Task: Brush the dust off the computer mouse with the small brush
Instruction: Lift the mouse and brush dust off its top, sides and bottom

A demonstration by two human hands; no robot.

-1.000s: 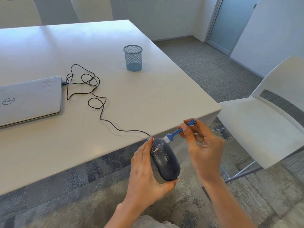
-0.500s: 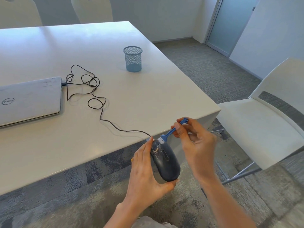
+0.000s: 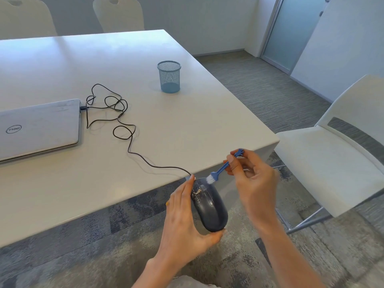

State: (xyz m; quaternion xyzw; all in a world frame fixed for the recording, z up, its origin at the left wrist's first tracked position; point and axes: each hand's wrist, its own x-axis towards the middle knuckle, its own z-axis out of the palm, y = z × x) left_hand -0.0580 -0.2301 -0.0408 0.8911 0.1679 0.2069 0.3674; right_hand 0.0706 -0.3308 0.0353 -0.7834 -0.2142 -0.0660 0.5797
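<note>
The left hand (image 3: 182,221) kept its grip curled round the dark grey computer mouse (image 3: 209,208), off the near edge of the white desk (image 3: 187,132); the right hand (image 3: 253,183), pinching the small blue brush (image 3: 220,169), had swept its bristles back to the mouse's one o'clock; pale dust (image 3: 196,193) at ten o'clock remained unbrushed.

A dark grey corded mouse (image 3: 209,206), speckled with pale dust beside its wheel, is held top-up in the left hand (image 3: 182,221). A small blue brush (image 3: 222,168) is pinched in the right hand (image 3: 253,181), its white bristles laid against the mouse's front.
</note>
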